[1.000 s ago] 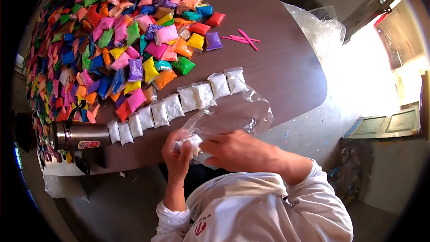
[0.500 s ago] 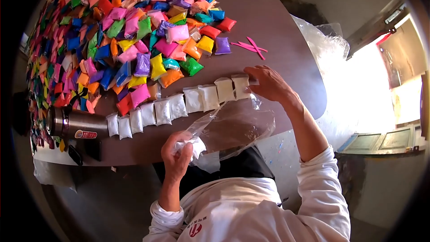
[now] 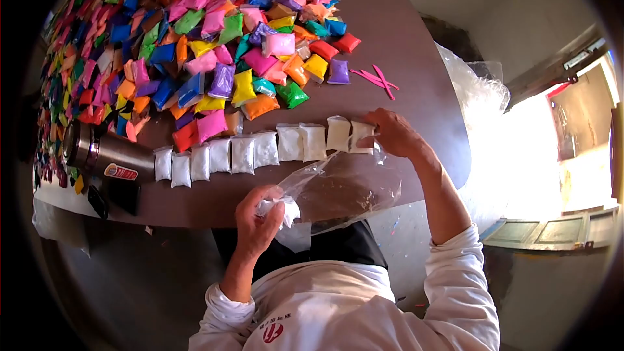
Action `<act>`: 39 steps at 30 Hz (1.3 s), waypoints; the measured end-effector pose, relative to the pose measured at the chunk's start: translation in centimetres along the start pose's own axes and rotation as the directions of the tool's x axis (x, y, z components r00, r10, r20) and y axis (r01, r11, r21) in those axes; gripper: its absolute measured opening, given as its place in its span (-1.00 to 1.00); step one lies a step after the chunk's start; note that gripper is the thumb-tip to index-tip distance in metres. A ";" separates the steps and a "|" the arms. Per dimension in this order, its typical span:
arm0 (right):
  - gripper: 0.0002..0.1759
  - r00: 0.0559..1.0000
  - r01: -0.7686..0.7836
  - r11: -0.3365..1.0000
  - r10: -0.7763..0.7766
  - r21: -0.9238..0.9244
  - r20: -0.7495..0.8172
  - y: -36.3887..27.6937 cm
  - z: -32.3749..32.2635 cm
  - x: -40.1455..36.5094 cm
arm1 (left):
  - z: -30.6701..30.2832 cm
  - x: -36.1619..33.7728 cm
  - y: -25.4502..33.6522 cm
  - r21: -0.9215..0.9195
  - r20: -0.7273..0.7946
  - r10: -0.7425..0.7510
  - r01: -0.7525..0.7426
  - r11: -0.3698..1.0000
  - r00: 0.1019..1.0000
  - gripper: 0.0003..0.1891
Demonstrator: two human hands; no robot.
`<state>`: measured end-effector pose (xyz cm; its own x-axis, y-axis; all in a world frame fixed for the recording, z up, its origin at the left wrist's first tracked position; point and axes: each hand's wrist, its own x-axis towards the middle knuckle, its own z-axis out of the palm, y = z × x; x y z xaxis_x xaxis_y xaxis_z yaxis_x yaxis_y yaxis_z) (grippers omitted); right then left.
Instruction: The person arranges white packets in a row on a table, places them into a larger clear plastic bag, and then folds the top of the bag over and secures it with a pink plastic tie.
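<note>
My left hand (image 3: 258,220) is closed round a white packet (image 3: 286,210) near the table's front edge. A clear plastic bag (image 3: 331,188) spreads from beside that hand to below my right hand. Along the table runs a row of several white packets (image 3: 242,155), the ones on the right more cream-coloured. My right hand (image 3: 392,132) is at the right end of the row, its fingertips on the last cream packet (image 3: 361,137); its thumb is partly hidden.
A large heap of coloured packets (image 3: 221,80) covers the table's left and back. Pink plastic tools (image 3: 377,80) lie behind my right hand. A steel flask (image 3: 114,156) and dark phone-like objects (image 3: 123,195) are at the left. Clear plastic sheeting (image 3: 478,84) hangs beyond the right edge.
The camera view has shifted slightly. My right hand remains at the last packet, which stands a little closer to its neighbour. My left hand still holds the white packet.
</note>
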<state>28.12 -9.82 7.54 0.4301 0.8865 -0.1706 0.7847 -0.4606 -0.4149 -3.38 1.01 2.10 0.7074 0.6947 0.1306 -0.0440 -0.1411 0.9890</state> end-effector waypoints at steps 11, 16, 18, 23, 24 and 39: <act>-0.42 0.996 -0.012 0.941 -0.019 0.339 0.090 -0.8 -1.3 1.8 | -0.3 0.0 -1.0 0.018 0.031 0.045 -0.046 0.999 0.998 -0.67; -0.21 0.988 0.042 0.932 -0.091 0.361 0.122 0.7 2.1 3.9 | 0.4 -0.5 -2.3 0.068 -0.025 0.052 -0.050 0.996 0.998 -0.69; -0.15 0.970 0.119 0.932 -0.183 0.344 0.162 0.4 1.5 4.6 | 0.2 -0.3 -2.9 0.085 0.018 0.069 -0.070 0.994 0.997 -0.66; -0.17 0.984 -0.112 0.983 0.090 0.143 0.151 -1.9 0.1 3.2 | 0.0 -0.1 -1.0 0.029 0.068 -0.016 0.014 0.999 0.998 -0.69; -0.16 0.976 -0.137 0.983 0.112 0.123 0.187 -1.8 -0.1 2.9 | 0.2 -0.6 -1.2 0.046 0.055 -0.051 0.048 0.998 0.997 -0.70; -0.33 0.811 0.506 0.572 -0.059 0.646 -0.582 -6.5 3.4 -12.9 | 0.8 -0.1 -1.8 0.085 -0.012 0.089 -0.088 0.992 0.996 -0.69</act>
<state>15.95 -18.11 9.41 0.5624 0.7199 0.4066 0.3776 0.2139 -0.9009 -2.81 0.59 0.27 0.6923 0.6876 0.2191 -0.0456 -0.2613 0.9642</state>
